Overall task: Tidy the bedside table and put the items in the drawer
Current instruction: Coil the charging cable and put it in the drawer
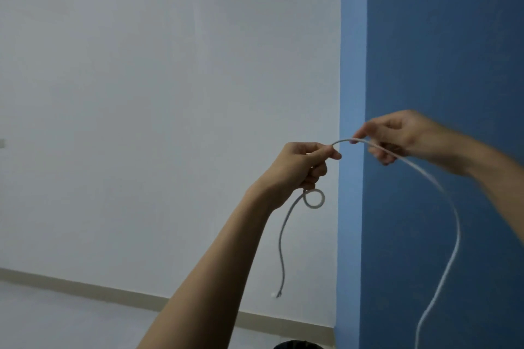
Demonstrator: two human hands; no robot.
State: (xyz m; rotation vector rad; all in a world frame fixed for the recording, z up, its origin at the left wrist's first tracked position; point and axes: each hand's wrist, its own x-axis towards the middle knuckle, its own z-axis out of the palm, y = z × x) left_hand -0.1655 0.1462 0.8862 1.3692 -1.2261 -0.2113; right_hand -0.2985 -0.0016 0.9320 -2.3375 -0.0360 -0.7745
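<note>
A thin white cable (450, 207) is held up in the air between both hands, in front of the walls. My left hand (303, 166) is closed on it near one end; below that fist the cable makes a small loop (314, 198) and a short tail hangs down to a plug tip (278, 295). My right hand (397, 136) pinches the cable a little higher and to the right. From there the long part arcs down and runs out of the bottom edge. The bedside table and drawer are out of view.
A pale grey wall (141, 93) fills the left, with a skirting board (113, 292) and floor below. A blue wall (453, 37) stands at the right. A dark rounded object (297, 345) peeks in at the bottom edge.
</note>
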